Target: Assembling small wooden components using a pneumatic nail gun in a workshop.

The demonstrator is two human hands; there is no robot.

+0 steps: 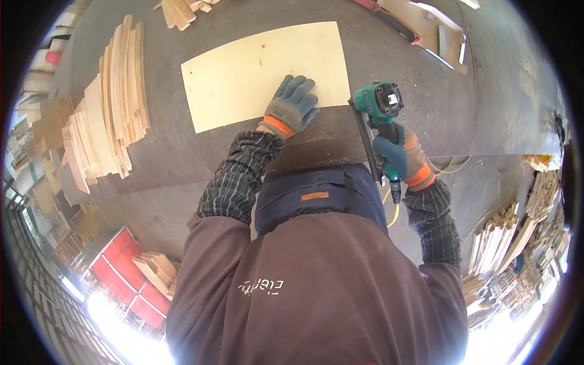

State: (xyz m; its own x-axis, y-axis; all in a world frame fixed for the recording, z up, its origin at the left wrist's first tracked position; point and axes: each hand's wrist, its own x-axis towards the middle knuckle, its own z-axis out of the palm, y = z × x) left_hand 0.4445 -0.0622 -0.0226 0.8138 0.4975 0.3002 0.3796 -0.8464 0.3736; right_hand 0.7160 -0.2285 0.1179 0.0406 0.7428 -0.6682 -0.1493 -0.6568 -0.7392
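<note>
A pale plywood panel (261, 73) lies flat on the grey workbench (426, 103). My left hand (293, 104), in a blue and grey glove with an orange cuff, presses flat on the panel's near edge, fingers spread. My right hand (401, 157), gloved the same way, grips the handle of a teal pneumatic nail gun (378, 109). The gun's nose sits at the panel's near right corner. Its black magazine runs back toward me, and a yellow air hose (392, 213) hangs from the handle.
A fanned stack of thin wooden slats (109, 109) lies on the bench's left side. More wood offcuts (182, 11) sit at the far edge. Wood pieces pile up at the right (517, 237). Red crates (125, 274) stand lower left.
</note>
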